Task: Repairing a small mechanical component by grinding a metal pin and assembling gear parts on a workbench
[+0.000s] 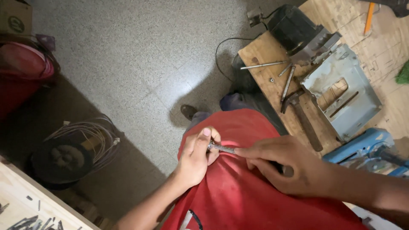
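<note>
Above a speckled grey floor (128, 55), a thin grey metal rod (221, 148) is pinched by the left hand (197, 155) and the right hand (283, 164), fingers closed around it.

Light falls hard from above onto the middle of the view, so the speckled floor (140, 64) glows pale and the red shirt (238, 187) is brightly lit, while the left edge and the lower corners sink into dimness. A dark, soft-edged shadow lies on the floor just above the shirt. The wooden bench (272, 85) at upper right bends slightly toward the corner.
</note>
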